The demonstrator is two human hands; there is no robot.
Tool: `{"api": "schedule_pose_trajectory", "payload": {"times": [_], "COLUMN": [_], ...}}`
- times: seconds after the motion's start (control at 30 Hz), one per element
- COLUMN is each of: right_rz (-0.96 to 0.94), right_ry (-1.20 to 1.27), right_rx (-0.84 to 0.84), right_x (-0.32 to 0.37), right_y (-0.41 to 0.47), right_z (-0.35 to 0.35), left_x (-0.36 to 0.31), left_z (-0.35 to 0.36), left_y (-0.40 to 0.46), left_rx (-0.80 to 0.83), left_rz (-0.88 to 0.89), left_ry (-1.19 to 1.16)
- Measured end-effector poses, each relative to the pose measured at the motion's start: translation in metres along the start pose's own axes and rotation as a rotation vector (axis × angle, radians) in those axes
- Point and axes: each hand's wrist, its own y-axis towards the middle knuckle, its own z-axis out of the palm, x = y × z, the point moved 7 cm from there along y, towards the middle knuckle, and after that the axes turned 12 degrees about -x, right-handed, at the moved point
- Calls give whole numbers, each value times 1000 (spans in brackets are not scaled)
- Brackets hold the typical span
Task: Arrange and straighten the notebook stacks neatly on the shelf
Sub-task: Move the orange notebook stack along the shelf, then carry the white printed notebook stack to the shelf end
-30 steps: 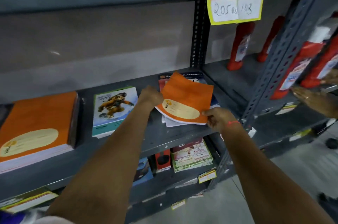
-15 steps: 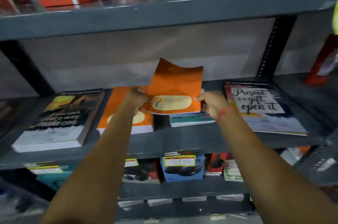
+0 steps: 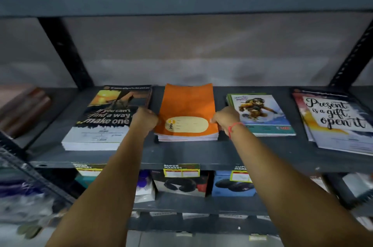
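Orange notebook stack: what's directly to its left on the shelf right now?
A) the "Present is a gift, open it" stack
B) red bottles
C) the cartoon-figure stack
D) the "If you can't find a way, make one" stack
D: the dark "make one" stack lies just left of the orange notebook stack, beside the left hand.

Glossy paper notebook covers [image 3: 187, 109], matt metal shelf [image 3: 201, 155]

The scene is dimly and evenly lit from above. The lower left corner is smeared by motion blur, and the shelf [image 3: 181, 158] edges are bowed by wide-angle distortion.
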Motion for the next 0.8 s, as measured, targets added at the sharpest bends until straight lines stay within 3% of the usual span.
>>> {"api": "schedule_pose_trajectory", "payload": {"times": [0.2, 0.3, 0.37, 0.53, 0.67, 0.8], "right_rz": [-171, -274, -307, -288, -212, -66], "right_ry": [-324, -261, -205, -120, -183, -315], "right_rx": [19, -75, -186, -442, -531, -519], "right_x": [-6, 4, 5, -22, -67, -120], "right_y": [-2, 5, 16, 47, 76, 103], "right_z": [-9, -29, -57, -156, -243, -309], "left_x": [-25, -55, -88, -164, -213, -232], "left_z": [2, 8, 28, 108, 193, 264], "left_y": [-4, -17, -36, -112, -190, -243], "left_rx": [-7, -92, -103, 51, 250, 359], "left_rz": [231, 308, 420, 549, 567, 494], "left_ry": [388, 449, 409, 109, 31, 64]}}
